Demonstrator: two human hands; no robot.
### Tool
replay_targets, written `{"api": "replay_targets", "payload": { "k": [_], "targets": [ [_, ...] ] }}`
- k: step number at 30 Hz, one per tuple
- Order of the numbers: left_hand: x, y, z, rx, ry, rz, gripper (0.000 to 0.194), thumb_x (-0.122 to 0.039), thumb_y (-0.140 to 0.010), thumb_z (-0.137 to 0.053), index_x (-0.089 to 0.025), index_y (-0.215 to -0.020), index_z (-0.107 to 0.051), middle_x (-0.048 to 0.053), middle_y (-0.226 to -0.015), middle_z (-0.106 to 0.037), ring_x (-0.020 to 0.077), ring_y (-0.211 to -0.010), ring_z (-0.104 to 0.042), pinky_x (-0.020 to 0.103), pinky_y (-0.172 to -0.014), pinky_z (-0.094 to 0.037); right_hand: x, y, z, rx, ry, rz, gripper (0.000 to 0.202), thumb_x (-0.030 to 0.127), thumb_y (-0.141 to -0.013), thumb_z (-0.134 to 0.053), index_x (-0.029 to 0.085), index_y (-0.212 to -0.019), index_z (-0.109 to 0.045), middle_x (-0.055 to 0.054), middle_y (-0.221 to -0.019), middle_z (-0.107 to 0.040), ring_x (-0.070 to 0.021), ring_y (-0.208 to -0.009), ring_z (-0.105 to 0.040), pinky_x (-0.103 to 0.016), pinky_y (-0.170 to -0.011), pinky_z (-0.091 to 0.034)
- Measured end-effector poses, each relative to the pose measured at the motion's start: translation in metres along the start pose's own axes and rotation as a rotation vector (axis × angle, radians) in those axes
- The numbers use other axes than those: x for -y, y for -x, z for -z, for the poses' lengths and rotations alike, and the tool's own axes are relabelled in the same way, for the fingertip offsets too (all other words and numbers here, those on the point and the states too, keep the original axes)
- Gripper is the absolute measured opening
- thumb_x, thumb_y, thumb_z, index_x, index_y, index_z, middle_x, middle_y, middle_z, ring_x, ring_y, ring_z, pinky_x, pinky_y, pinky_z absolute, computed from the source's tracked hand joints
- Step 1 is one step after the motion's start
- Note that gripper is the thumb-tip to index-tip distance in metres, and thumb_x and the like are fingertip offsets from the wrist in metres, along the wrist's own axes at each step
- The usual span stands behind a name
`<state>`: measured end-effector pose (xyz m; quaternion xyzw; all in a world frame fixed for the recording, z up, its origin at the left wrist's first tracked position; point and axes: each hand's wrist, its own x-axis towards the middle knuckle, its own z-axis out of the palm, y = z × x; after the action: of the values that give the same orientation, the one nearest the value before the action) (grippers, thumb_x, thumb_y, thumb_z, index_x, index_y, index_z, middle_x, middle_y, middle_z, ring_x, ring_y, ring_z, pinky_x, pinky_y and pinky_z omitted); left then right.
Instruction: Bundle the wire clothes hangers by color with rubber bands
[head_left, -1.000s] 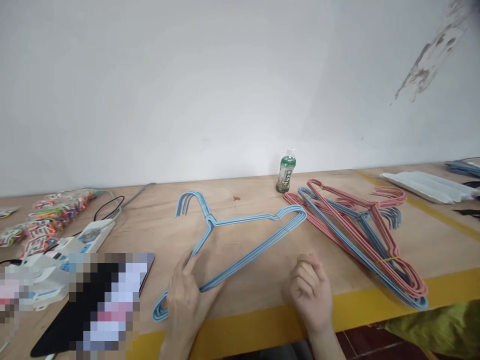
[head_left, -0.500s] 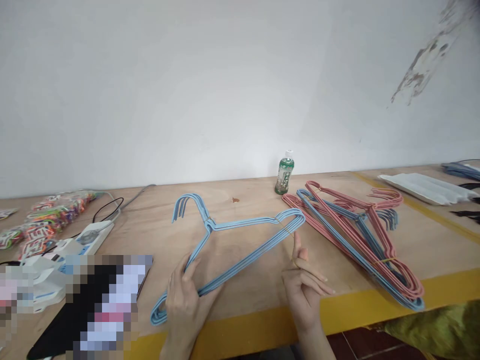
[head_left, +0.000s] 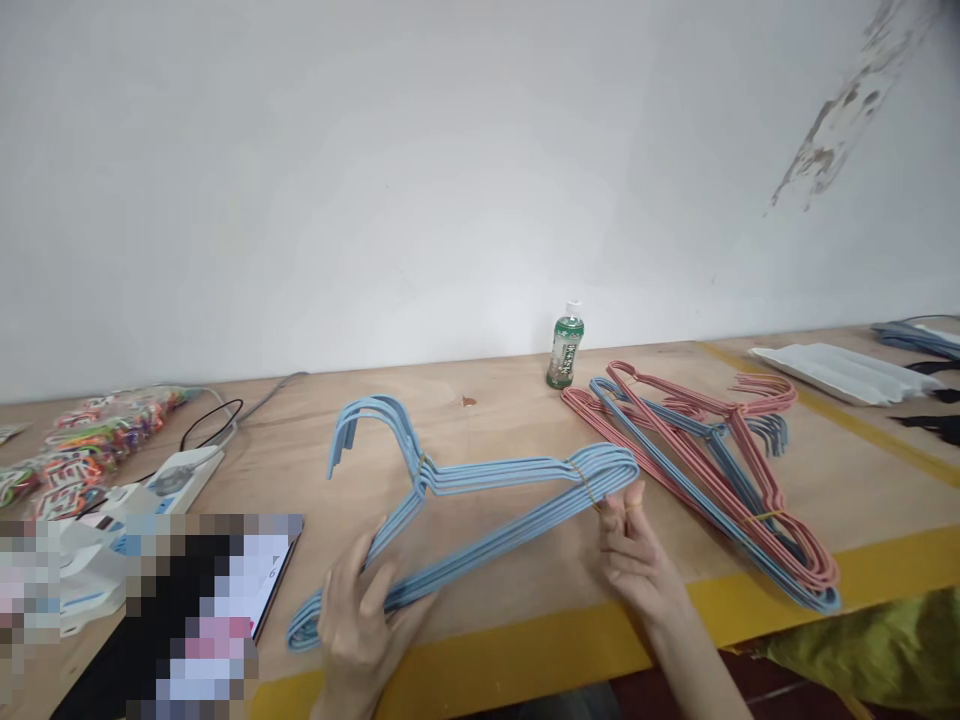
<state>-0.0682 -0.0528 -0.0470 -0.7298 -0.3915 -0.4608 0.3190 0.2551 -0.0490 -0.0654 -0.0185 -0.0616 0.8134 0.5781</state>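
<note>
A stack of blue clothes hangers [head_left: 495, 475] is tilted up off the tabletop, its hooks at the upper left. My left hand [head_left: 356, 610] is closed around the lower left end of the stack. Near the other end, my right hand [head_left: 637, 555] pinches a thin yellowish rubber band [head_left: 583, 482] that loops around the hangers' right corner. Its fingertips are just beneath that corner; whether they also touch the wires I cannot tell. A second band binds the stack by the hook necks.
Pink hangers [head_left: 679, 440] and more blue hangers [head_left: 757, 550] lie piled to the right. Behind stands a green-labelled bottle [head_left: 565, 350]. At left are a blurred phone or tablet [head_left: 120, 620], a power strip [head_left: 184, 475] and colourful bagged items [head_left: 97, 450]. A white tray [head_left: 840, 375] sits far right.
The blue stack has tilted toward me and its right end moved lower and rightward. My right hand's spread fingers have closed in on the band and come up to the hangers' corner.
</note>
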Motion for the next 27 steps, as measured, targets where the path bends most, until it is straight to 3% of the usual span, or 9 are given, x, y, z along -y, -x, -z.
{"api": "replay_targets", "payload": {
  "k": [4,9,12,17,22,27],
  "targets": [
    [0.003,-0.001,0.002,-0.021,-0.021,-0.060,0.052,-0.023,-0.059,-0.085,-0.014,-0.098,-0.053,0.021,-0.111,-0.061,0.0312,-0.098,-0.064,0.039,-0.072,-0.053,0.027,0.017,0.001,-0.154,0.380,-0.028,0.023,0.040,-0.076,-0.073,0.017,-0.081,-0.071,-0.003,-0.092,-0.077,-0.0015,-0.036,-0.055,-0.009,-0.031,-0.042],
    [0.007,-0.001,0.003,-0.010,0.037,-0.088,0.044,-0.015,-0.063,-0.082,-0.016,-0.097,-0.053,0.018,-0.110,-0.063,0.0287,-0.102,-0.064,0.039,-0.079,-0.050,0.047,0.031,-0.006,-0.261,0.672,-0.208,0.048,0.056,-0.076,-0.065,0.010,-0.089,-0.073,-0.011,-0.093,-0.075,-0.0127,-0.053,-0.069,-0.018,-0.044,-0.055],
    [0.009,-0.007,0.003,-0.027,0.063,-0.140,0.049,-0.012,-0.063,-0.081,-0.014,-0.103,-0.052,0.017,-0.107,-0.064,0.0273,-0.104,-0.063,0.039,-0.084,-0.049,0.051,0.034,-0.013,-0.273,0.763,-0.285,0.058,0.061,-0.080,-0.057,0.006,-0.089,-0.073,-0.013,-0.085,-0.075,-0.0151,-0.058,-0.071,-0.020,-0.051,-0.058],
    [0.015,-0.011,0.002,-0.056,0.003,-0.274,0.044,-0.014,-0.064,-0.081,-0.011,-0.101,-0.058,0.011,-0.095,-0.065,0.0229,-0.095,-0.064,0.036,-0.085,-0.051,0.056,0.035,-0.019,-0.330,0.880,-0.436,0.065,0.067,-0.083,-0.046,0.007,-0.089,-0.071,-0.015,-0.095,-0.073,-0.0151,-0.063,-0.072,-0.021,-0.055,-0.059],
    [0.026,0.004,-0.002,-0.101,0.030,-0.335,0.032,-0.007,-0.064,-0.076,-0.022,-0.085,-0.057,0.001,-0.087,-0.061,0.0180,-0.092,-0.062,0.038,-0.093,-0.049,0.066,0.036,-0.024,-0.309,0.955,-0.486,0.049,0.060,-0.082,-0.057,0.012,-0.092,-0.063,-0.015,-0.095,-0.074,-0.0175,-0.064,-0.072,-0.023,-0.054,-0.059],
    [0.039,0.006,-0.005,-0.169,0.001,-0.414,0.026,-0.008,-0.066,-0.074,-0.022,-0.079,-0.057,0.000,-0.085,-0.059,0.0195,-0.100,-0.061,0.041,-0.098,-0.046,0.069,0.035,-0.027,-0.316,0.967,-0.529,0.042,0.054,-0.084,-0.060,0.013,-0.095,-0.060,-0.015,-0.095,-0.074,-0.0168,-0.067,-0.072,-0.024,-0.057,-0.059]
  ]
}}
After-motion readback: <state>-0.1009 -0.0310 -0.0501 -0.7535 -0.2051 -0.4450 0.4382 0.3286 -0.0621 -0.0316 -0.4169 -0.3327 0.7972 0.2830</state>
